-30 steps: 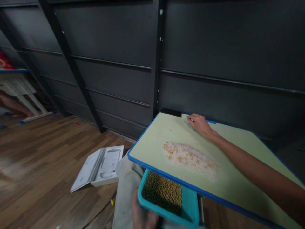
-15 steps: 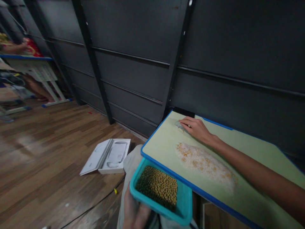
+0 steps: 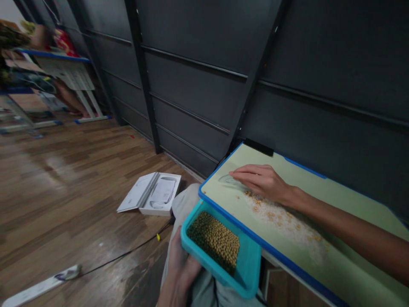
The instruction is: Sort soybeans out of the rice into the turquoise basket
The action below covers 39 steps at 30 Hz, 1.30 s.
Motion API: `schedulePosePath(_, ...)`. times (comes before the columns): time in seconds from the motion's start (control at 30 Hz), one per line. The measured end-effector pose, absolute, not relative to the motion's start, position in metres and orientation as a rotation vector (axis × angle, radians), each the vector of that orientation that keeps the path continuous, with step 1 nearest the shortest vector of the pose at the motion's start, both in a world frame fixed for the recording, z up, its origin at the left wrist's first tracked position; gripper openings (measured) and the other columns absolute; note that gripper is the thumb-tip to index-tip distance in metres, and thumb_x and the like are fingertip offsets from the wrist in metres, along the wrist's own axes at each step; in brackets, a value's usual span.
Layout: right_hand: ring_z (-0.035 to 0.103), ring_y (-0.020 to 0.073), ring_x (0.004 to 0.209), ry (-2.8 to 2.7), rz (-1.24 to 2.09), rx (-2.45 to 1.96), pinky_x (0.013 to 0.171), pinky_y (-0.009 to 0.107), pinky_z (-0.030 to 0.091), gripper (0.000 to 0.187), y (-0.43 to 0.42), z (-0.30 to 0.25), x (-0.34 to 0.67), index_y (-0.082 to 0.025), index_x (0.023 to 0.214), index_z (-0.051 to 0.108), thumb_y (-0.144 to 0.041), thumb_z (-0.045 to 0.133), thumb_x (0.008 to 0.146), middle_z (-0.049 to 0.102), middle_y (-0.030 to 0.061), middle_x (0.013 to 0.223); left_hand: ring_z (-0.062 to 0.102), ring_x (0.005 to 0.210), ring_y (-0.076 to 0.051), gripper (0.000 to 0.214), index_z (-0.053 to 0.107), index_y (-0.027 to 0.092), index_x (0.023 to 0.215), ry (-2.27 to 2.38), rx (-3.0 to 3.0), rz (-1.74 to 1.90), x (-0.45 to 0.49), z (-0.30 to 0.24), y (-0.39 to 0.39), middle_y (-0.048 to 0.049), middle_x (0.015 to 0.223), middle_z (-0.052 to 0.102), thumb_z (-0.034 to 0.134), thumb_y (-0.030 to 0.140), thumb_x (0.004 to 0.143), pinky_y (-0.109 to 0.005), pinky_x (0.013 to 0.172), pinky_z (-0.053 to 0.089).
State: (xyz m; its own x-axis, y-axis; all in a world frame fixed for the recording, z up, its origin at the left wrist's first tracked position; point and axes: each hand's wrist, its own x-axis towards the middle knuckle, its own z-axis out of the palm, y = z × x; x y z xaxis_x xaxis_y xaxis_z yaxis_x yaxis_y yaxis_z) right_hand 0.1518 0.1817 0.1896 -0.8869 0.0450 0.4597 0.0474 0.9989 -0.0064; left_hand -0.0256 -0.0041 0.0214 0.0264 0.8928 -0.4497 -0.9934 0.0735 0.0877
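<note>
Far left, another desk (image 3: 54,56) is seen with a person's legs under it, all pretty blurry. An open white box (image 3: 153,194) is laid on the wooden floor (image 3: 64,179), well apart from that desk. Next, the left hand (image 3: 180,266) is curled around the near-left corner of a teal tray (image 3: 247,273) — it's held below the green desk's front edge and loaded with soybeans (image 3: 214,241). On the green desk (image 3: 319,192), the right hand (image 3: 262,181) is spread nearly flat, fingers stretched toward the far-left corner and rested on a clear thing (image 3: 227,180) — too blurred to be named. Just right of that hand, a pile of rice and yellow grains (image 3: 287,221) is strewn along the middle.
</note>
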Motion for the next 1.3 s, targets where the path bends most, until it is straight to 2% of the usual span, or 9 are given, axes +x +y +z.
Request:
schedulePosePath(0.37,0.069,0.0189,0.098,-2.696,0.018,-0.056,0.082,0.032,0.057,0.028,0.163,0.201,0.119,-0.018,0.122,0.066,-0.017,0.048,0.1,0.073,0.0092,0.111,0.065,0.114,-0.032,0.032,0.072,0.012,0.113,0.376,-0.233,1.47,-0.023,0.019,-0.002,-0.013,0.108,0.076,0.056,0.026,0.088,-0.052,0.107,0.043)
schedulePosePath(0.53,0.068,0.0195,0.1,-2.684,0.053,-0.093,0.085,0.033,0.057,0.029,0.153,0.203,0.13,-0.018,0.122,0.066,-0.016,0.05,0.098,0.072,0.0096,0.113,0.065,0.114,-0.031,0.031,0.073,0.011,0.109,0.357,-0.232,1.472,-0.019,0.02,-0.001,-0.0133,0.111,0.075,0.055,0.026,0.089,-0.05,0.107,0.044)
schedulePosePath(0.67,0.069,0.0196,0.099,-2.515,0.019,-0.271,0.084,0.034,0.057,0.031,0.149,0.204,0.153,-0.021,0.124,0.067,-0.014,0.056,0.095,0.072,0.0078,0.112,0.065,0.113,-0.031,0.032,0.073,0.009,0.107,0.354,-0.243,1.485,-0.016,0.02,0.0,-0.0136,0.106,0.076,0.054,0.027,0.089,-0.048,0.106,0.045)
schedulePosePath(0.77,0.069,0.0195,0.094,-2.291,-0.01,-0.522,0.083,0.035,0.056,0.026,0.146,0.206,0.173,-0.023,0.116,0.071,-0.016,0.061,0.093,0.073,0.0062,0.106,0.065,0.113,-0.03,0.031,0.074,0.009,0.106,0.356,-0.241,1.49,-0.013,0.019,0.001,-0.0139,0.105,0.076,0.053,0.026,0.09,-0.047,0.105,0.046)
schedulePosePath(0.97,0.066,0.0157,0.07,-2.045,0.053,-0.9,0.057,0.029,0.053,0.021,0.165,0.201,0.218,-0.021,0.107,0.075,-0.026,0.061,0.093,0.072,0.0057,0.094,0.066,0.112,-0.03,0.03,0.075,0.012,0.101,0.392,-0.223,1.529,-0.006,0.008,0.001,-0.0152,0.107,0.076,0.052,0.027,0.091,-0.051,0.104,0.046)
schedulePosePath(1.07,0.065,0.0152,0.07,-2.054,0.127,-0.953,0.059,0.029,0.051,0.021,0.188,0.196,0.224,-0.019,0.106,0.075,-0.027,0.06,0.093,0.073,0.0065,0.093,0.065,0.113,-0.03,0.029,0.075,0.015,0.103,0.396,-0.175,1.552,-0.002,-0.003,0.0,-0.0143,0.111,0.075,0.053,0.028,0.09,-0.052,0.105,0.045)
schedulePosePath(1.2,0.066,0.0163,0.077,-2.253,0.292,-0.931,0.069,0.03,0.052,0.021,0.215,0.189,0.202,-0.021,0.106,0.076,-0.025,0.06,0.093,0.074,0.0073,0.1,0.067,0.111,-0.032,0.026,0.077,0.016,0.1,0.452,-0.127,1.592,0.0,-0.015,0.0,-0.0137,0.11,0.076,0.056,0.028,0.089,-0.054,0.104,0.045)
schedulePosePath(1.3,0.067,0.0174,0.083,-2.299,0.341,-0.889,0.076,0.031,0.051,0.018,0.23,0.181,0.177,-0.024,0.1,0.078,-0.023,0.063,0.09,0.076,0.0053,0.102,0.062,0.118,-0.035,0.033,0.076,0.014,0.105,0.397,-0.079,1.58,0.001,-0.015,0.002,-0.0179,0.118,0.071,0.054,0.034,0.09,-0.056,0.107,0.041)
